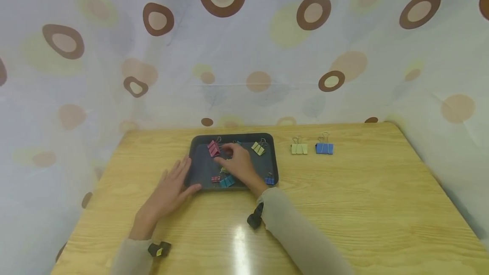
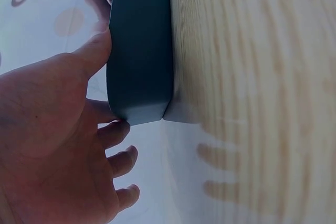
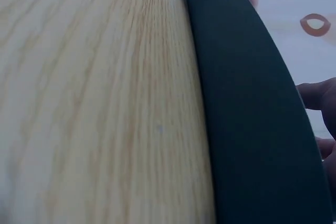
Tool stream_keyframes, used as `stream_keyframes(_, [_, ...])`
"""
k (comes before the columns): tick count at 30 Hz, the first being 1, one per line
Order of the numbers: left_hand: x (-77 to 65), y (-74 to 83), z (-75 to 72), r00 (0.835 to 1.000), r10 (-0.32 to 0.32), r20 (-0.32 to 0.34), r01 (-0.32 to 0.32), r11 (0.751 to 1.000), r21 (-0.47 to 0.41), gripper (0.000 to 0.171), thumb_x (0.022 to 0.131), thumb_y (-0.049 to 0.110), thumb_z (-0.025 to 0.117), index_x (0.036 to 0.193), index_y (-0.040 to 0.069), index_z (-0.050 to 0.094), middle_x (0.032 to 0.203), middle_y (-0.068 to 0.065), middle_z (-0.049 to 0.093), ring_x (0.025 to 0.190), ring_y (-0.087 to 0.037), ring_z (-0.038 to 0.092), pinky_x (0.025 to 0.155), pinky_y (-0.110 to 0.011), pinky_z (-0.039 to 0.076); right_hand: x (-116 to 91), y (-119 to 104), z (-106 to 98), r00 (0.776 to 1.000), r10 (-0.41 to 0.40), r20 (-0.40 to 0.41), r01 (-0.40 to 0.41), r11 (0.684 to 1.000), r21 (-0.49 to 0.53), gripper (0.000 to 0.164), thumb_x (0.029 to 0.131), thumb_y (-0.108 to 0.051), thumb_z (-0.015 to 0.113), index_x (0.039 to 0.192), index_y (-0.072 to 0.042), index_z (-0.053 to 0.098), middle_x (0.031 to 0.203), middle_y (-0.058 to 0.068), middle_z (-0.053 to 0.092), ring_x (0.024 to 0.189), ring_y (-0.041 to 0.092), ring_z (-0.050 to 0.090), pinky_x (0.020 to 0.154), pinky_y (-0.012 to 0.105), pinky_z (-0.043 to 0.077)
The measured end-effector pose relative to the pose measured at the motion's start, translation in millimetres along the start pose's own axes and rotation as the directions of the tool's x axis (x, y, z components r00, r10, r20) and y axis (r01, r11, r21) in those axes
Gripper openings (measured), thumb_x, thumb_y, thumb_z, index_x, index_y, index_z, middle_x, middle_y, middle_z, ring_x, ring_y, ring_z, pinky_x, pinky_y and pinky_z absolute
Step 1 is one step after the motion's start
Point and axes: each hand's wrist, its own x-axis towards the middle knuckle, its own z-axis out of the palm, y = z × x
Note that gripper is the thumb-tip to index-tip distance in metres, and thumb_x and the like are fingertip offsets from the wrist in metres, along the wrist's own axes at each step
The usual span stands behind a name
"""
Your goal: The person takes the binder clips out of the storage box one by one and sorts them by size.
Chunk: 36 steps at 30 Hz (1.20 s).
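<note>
A dark tray (image 1: 234, 138) lies on the table with several binder clips in it. My left hand (image 1: 166, 194) rests at the tray's left end, thumb on the near rim and fingers fairly straight; the left wrist view shows its thumb and fingertips touching the tray wall (image 2: 140, 51). My right hand (image 1: 240, 165) is over the tray, thumb and forefinger bent and apart, beside a pink binder clip (image 1: 214, 149). Below it are a small red clip (image 1: 215, 179) and a teal clip (image 1: 227, 181). In the right wrist view the tray wall hides most of this hand.
Toward the tray's right are a yellow clip (image 1: 258, 148) and a small blue clip (image 1: 269, 179). Outside it, on the wooden table (image 1: 363, 207), stand a larger yellow clip (image 1: 299, 148) and a blue clip (image 1: 324, 148). A patterned sheet (image 1: 237, 54) hangs behind.
</note>
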Motion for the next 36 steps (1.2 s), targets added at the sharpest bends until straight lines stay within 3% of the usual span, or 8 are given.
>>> stream_keyframes(16, [1.7, 1.1, -2.0, 0.999, -0.018, 0.030, 0.018, 1.000, 0.015, 0.088, 0.102, 0.050, 0.060, 0.161, -0.004, 0.022, 0.169, -0.020, 0.017, 0.153, -0.046, 0.016, 0.119, -0.070, 0.011, 24, -1, 25, 0.998, 0.035, -0.057, -0.042, 0.989, -0.142, 0.042, 0.085, -0.020, 0.087, 0.119, -0.001, 0.071, 0.114, 0.013, 0.070, 0.107, 0.029, 0.065, 0.095, 0.046, 0.053])
stream_keyframes(23, [0.9, 1.6, 0.0, 1.000, -0.017, 0.019, 0.017, 1.000, 0.013, 0.087, 0.102, 0.048, 0.061, 0.161, -0.004, 0.023, 0.168, -0.019, 0.018, 0.153, -0.046, 0.017, 0.119, -0.070, 0.012, 30, -2, 32, 0.997, 0.044, -0.060, -0.059, 0.961, -0.270, 0.041, 0.085, -0.030, 0.087, 0.116, -0.006, 0.074, 0.108, 0.008, 0.068, 0.102, 0.025, 0.064, 0.091, 0.044, 0.053])
stream_keyframes(30, [0.2, 1.2, -0.4, 1.000, -0.017, 0.016, 0.017, 1.000, 0.018, 0.087, 0.102, 0.048, 0.060, 0.160, -0.004, 0.023, 0.168, -0.019, 0.018, 0.153, -0.046, 0.017, 0.119, -0.070, 0.012, 31, -4, 37, 0.994, 0.013, -0.109, -0.048, 0.946, -0.322, 0.038, 0.083, -0.029, 0.089, 0.110, -0.007, 0.075, 0.099, 0.006, 0.066, 0.091, 0.023, 0.062, 0.083, 0.043, 0.053])
stream_keyframes(36, [0.2, 0.0, -0.3, 1.000, -0.020, 0.018, 0.020, 1.000, 0.024, 0.087, 0.102, 0.050, 0.060, 0.161, -0.003, 0.023, 0.169, -0.018, 0.017, 0.153, -0.045, 0.018, 0.119, -0.069, 0.013, 33, -6, 40, 0.992, 0.047, -0.117, -0.083, 0.941, -0.328, 0.037, 0.083, -0.028, 0.088, 0.111, -0.008, 0.075, 0.104, 0.007, 0.069, 0.098, 0.026, 0.065, 0.092, 0.048, 0.050])
